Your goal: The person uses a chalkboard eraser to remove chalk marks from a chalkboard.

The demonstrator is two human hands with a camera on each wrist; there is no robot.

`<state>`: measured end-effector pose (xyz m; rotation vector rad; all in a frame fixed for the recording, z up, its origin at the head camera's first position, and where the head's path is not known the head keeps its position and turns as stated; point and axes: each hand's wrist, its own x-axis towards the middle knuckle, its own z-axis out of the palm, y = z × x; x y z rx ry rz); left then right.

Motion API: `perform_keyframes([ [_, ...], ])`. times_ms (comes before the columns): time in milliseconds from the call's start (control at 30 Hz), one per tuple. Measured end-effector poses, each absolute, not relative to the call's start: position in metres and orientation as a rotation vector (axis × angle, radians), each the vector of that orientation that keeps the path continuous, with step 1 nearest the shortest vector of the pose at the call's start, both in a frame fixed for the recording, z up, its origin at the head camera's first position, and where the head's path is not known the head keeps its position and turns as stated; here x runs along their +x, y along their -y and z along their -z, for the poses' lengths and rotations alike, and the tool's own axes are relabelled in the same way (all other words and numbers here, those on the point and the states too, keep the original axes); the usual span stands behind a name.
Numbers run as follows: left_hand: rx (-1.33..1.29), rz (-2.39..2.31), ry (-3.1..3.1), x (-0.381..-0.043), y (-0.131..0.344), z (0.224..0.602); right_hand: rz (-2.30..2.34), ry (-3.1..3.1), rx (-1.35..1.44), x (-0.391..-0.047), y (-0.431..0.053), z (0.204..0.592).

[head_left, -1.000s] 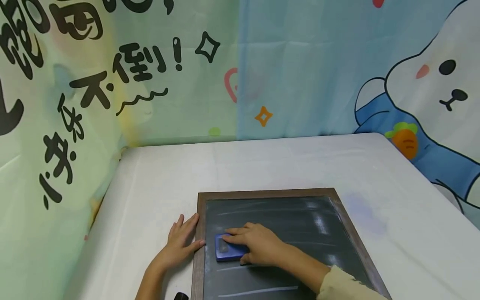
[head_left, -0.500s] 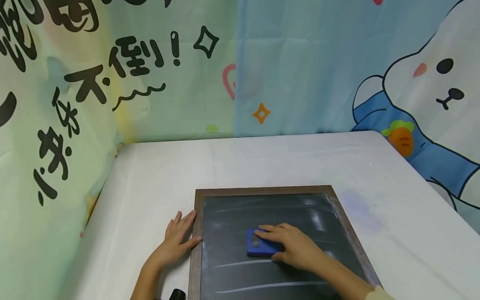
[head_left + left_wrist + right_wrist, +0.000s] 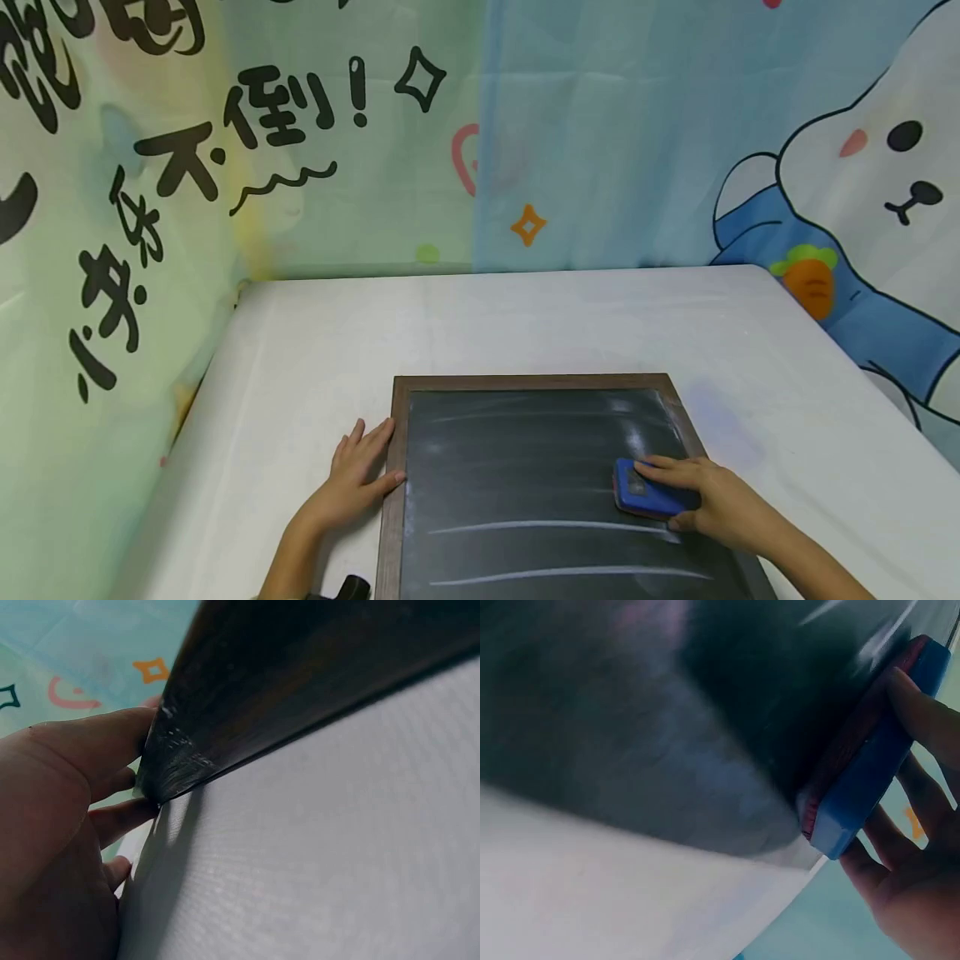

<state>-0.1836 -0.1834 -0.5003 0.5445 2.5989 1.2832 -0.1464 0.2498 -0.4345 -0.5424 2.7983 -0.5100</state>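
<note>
A small chalkboard (image 3: 510, 458) in a brown wooden frame lies on the white table, two white chalk lines (image 3: 555, 525) running across its lower part. My right hand (image 3: 727, 504) grips a blue board eraser (image 3: 648, 492) near the board's right side, thumb on the near edge and fingers over the far one. The eraser's reddish felt underside (image 3: 855, 742) faces the board in the right wrist view. My left hand (image 3: 348, 492) rests against the frame's left side, its thumb on top of the frame and its fingers stretched along the outer edge.
White cloth covers the table (image 3: 540, 325) around the board. A pale purple stain (image 3: 723, 425) marks it to the right. Printed curtains (image 3: 360, 225) hang behind and to the left. A black cylindrical object (image 3: 354, 587) sits near my left wrist.
My right hand has slid the eraser rightward across the board, from the left side to near the right frame. The upper of the two chalk lines shows more fully. My left hand stays in place.
</note>
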Motion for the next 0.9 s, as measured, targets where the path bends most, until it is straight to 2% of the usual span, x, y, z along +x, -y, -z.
perform_keyframes([
  [200,0.554,-1.276,-2.593,-0.184,0.179,0.497,0.424,-2.83,-0.728,-0.156,-0.199,0.428],
  [467,0.547,-1.291,-2.614,-0.179,0.181,0.502,0.194,-2.75,-0.98,-0.168,-0.076,0.422],
  [567,0.552,-1.293,-2.633,-0.176,0.181,0.504,0.133,-2.713,-1.03,-0.168,-0.043,0.424],
  [733,0.532,-1.27,-2.635,-0.174,0.18,0.505,0.202,-2.695,-0.976,-0.166,-0.04,0.427],
  [900,0.544,-1.253,-2.611,-0.178,0.18,0.499,0.398,-2.735,-0.864,-0.166,-0.093,0.426],
])
